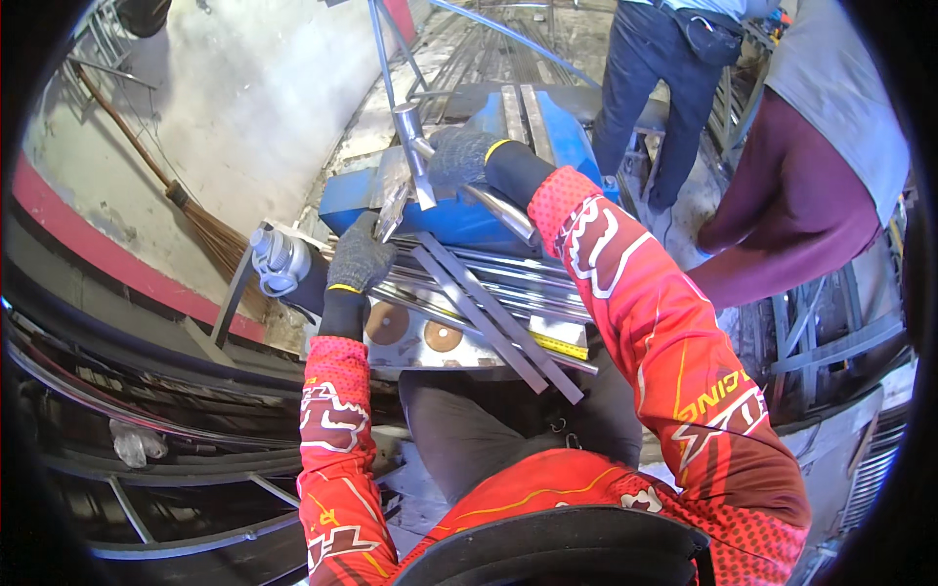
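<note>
steel hammer (405,119), held above the blue metal block (347,200) beyond the bench's near edge, its round head out to the left of the fist and its tubular handle coming out on the other side. the gloved right hand (461,158) is wrapped around that handle close to the head, which probably trades swing for control. the handle makes the long axis: it slants from upper left, at the head, to lower right, toward the red sleeve. a pale flat strip (421,181) runs downward below the head; whether it belongs to the hammer or stands apart, i cannot tell. the gloved left hand (360,256) closes on a shiny metal piece (393,213), which tilts up and slightly rightward out of the fingers, seemingly to steady it near the hammer. nearer the body, two dark flat bars (503,320) lie slantwise across the bright steel tubes (528,276), their near ends overhanging the bench, perhaps within easy reach. a yellow measuring strip (557,346) lies just right of them.
</note>
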`<control>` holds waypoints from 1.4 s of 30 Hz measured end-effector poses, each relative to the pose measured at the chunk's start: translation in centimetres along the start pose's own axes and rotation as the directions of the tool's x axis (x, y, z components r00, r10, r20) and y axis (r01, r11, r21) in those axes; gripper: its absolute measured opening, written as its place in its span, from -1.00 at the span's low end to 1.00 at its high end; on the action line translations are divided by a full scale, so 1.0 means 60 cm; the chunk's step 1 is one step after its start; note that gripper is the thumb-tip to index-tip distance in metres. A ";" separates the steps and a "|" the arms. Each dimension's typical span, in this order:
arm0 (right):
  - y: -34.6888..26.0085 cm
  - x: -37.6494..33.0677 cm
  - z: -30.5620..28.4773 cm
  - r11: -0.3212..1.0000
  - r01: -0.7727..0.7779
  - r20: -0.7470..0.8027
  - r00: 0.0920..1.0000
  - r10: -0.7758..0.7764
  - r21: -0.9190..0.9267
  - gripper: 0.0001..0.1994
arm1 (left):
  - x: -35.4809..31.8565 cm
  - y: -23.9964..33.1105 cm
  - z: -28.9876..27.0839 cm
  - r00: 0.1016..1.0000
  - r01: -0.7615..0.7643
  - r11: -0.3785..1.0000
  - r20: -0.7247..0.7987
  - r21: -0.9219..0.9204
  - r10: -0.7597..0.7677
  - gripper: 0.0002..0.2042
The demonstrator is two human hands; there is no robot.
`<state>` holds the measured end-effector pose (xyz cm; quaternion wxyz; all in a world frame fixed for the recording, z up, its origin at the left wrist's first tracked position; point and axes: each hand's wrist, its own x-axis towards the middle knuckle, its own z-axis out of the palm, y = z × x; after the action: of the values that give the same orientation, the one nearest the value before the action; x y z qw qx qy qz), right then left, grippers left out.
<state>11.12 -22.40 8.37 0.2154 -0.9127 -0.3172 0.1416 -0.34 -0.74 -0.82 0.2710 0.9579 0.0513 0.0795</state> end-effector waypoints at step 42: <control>-0.012 -0.010 0.001 0.999 0.019 -0.018 1.000 -0.019 0.025 -0.63 | 0.013 0.010 0.009 1.000 -0.018 0.998 0.017 0.056 0.017 -0.51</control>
<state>10.25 -22.24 8.74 0.2311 -0.9080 -0.3221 0.1353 0.57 -1.39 -0.87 0.2435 0.9662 0.0429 0.0726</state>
